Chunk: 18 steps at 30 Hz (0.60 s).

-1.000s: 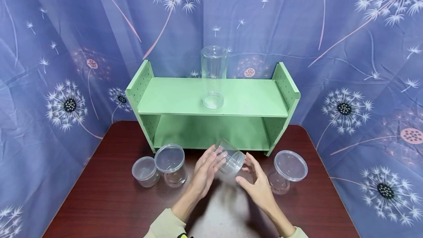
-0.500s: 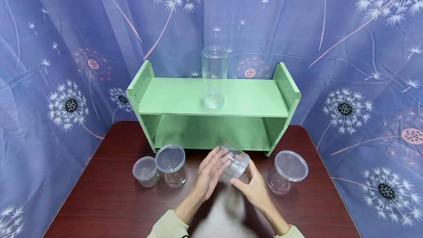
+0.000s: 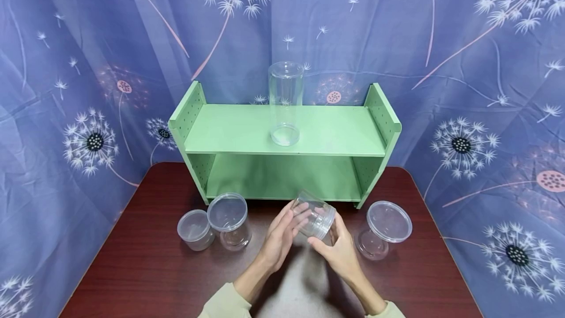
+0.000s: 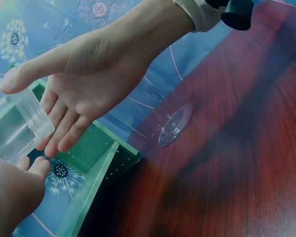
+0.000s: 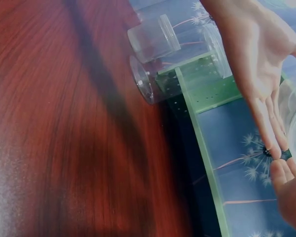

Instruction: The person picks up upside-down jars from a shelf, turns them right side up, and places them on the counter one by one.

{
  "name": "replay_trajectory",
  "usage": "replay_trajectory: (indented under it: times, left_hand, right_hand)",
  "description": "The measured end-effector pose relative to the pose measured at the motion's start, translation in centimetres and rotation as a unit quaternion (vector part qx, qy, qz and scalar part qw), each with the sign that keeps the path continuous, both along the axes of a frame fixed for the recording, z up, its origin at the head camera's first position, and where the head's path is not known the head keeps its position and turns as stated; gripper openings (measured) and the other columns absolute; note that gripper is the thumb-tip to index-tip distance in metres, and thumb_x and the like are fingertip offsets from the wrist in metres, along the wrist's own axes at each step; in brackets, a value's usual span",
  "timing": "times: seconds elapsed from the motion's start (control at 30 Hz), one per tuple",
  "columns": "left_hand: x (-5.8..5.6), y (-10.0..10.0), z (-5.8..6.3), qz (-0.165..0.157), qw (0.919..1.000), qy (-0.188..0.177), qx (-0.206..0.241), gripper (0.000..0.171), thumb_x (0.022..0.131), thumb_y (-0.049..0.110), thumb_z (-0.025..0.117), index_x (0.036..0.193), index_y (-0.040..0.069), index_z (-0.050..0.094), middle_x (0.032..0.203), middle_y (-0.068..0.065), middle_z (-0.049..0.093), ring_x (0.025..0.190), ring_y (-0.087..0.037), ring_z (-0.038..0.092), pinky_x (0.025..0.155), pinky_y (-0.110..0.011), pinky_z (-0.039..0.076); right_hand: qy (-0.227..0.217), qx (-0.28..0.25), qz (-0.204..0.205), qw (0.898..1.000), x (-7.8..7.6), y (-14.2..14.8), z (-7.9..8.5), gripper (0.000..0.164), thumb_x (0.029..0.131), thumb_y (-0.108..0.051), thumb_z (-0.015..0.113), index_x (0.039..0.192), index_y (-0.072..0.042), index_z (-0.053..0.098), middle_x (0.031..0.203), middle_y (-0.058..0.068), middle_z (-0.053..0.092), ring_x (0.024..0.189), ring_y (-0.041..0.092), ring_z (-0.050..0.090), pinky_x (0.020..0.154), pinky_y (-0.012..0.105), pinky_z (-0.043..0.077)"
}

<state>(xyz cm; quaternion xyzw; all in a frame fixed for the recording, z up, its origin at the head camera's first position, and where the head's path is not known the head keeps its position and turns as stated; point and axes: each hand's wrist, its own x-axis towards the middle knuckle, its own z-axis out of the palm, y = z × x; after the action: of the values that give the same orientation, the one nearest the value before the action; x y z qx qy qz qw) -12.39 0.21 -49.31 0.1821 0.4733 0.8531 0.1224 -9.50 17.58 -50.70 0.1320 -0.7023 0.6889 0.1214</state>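
Observation:
A small clear plastic jar (image 3: 314, 216) is tilted between my two hands in the head view, low in front of the shelf. My left hand (image 3: 278, 239) holds its left end, thumb on the near side and long fingers showing through the plastic. My right hand (image 3: 337, 249) grips the ribbed end at the right, thumb below and fingers round the far side. In the left wrist view, the right thumb (image 4: 15, 81) lies along the jar's banded end. The right wrist view shows the left fingers (image 5: 266, 123) stretched along the jar, which is cut off by the frame edge.
A green two-tier shelf (image 3: 238, 126) stands at the back, with a tall clear cylinder (image 3: 286, 104) on top. On the dark red table (image 3: 145, 269), a small lidded jar (image 3: 195, 229) and a wide-topped jar (image 3: 228, 220) stand left, another wide-topped jar (image 3: 388, 222) right.
My right hand has moved in and taken hold of the jar's ribbed end. My left hand and the jar have shifted slightly right and lower.

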Motion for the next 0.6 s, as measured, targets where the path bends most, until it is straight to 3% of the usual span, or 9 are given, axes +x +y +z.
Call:
replay_trajectory:
  times: [0.23, 0.43, 0.6]
  left_hand:
    - [0.0, -0.5, 0.1, -0.016, 0.9977, 0.01, -0.065, 0.066, 0.112, 0.034, 0.037, 0.161, -0.007, 0.019, 0.159, -0.031, 0.034, 0.144, -0.043, 0.038, 0.121, -0.046, 0.032]
    - [-0.2, -1.4, 0.6, -0.02, 0.9927, 0.021, -0.117, 0.064, 0.112, 0.028, 0.038, 0.16, -0.01, 0.019, 0.161, -0.031, 0.03, 0.145, -0.036, 0.038, 0.119, -0.041, 0.035]
    - [-0.6, -2.5, 1.8, -0.002, 0.9897, 0.036, -0.139, 0.067, 0.109, 0.022, 0.043, 0.158, -0.015, 0.014, 0.162, -0.035, 0.023, 0.148, -0.042, 0.032, 0.121, -0.043, 0.033]
  right_hand:
    - [0.027, -0.074, 0.037, 0.996, 0.1, 0.2, 0.4, 0.075, 0.083, 0.021, 0.068, 0.15, 0.011, 0.034, 0.141, 0.03, 0.052, 0.13, 0.02, 0.057, 0.111, 0.027, 0.044]
    - [0.041, -0.096, 0.051, 0.993, 0.3, 0.5, 1.0, 0.078, 0.082, 0.022, 0.065, 0.152, 0.012, 0.03, 0.141, 0.015, 0.055, 0.131, 0.016, 0.056, 0.109, 0.028, 0.045]
    - [0.036, -0.094, 0.049, 0.994, 0.5, 0.9, 1.5, 0.085, 0.083, 0.023, 0.062, 0.156, 0.013, 0.02, 0.143, 0.006, 0.052, 0.134, 0.012, 0.053, 0.112, 0.027, 0.041]
